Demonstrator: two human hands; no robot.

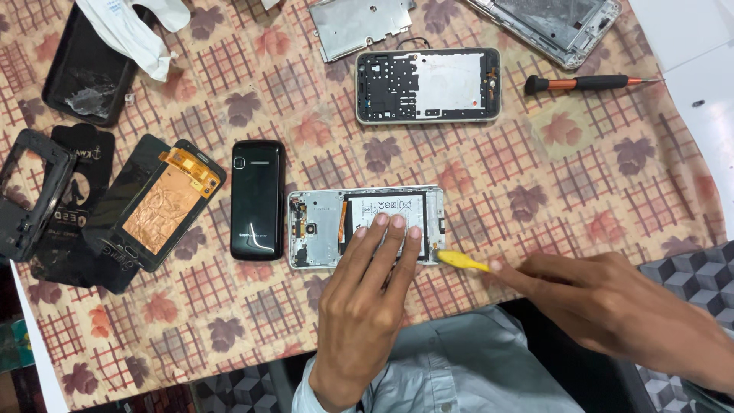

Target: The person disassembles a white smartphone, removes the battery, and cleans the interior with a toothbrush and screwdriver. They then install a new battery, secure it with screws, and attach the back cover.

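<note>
Centre of frame, low: opened silver smartphone with its back removed and battery exposed (365, 226), lying flat on the tabletop (535, 176) under a leaf-patterned check cloth. Left hand (367, 294) presses down on it, fingers (380, 229) spread flat over the battery, gripping nothing. Right hand (612, 306), lower right, fingers closed around a yellow plastic pry tool (461, 261), tip at the phone's right end. Just left: intact black phone (258, 199). Upper right: orange-and-black screwdriver (589, 82)
</note>
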